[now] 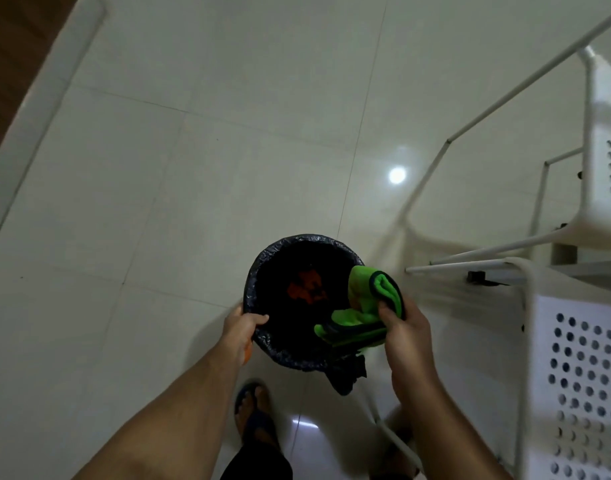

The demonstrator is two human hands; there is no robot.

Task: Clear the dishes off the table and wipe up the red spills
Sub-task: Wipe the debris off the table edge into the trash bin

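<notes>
Left hand (243,327) grips the near-left rim of the bin (262,271), thumb hooked over the edge, fingers under it. Bin sits centre frame, lined with a black bag (345,375); something red (306,287) lies at the bottom. Right hand (406,336) pinches the bunched green cloth (363,299), thumb on top, fingers curled underneath. Cloth hangs over the bin's right rim, partly inside the opening. White perforated chairs (581,375) along the right edge of the frame. Sandalled foot (254,407) on pale floor tiles (158,168), bottom centre.
</notes>
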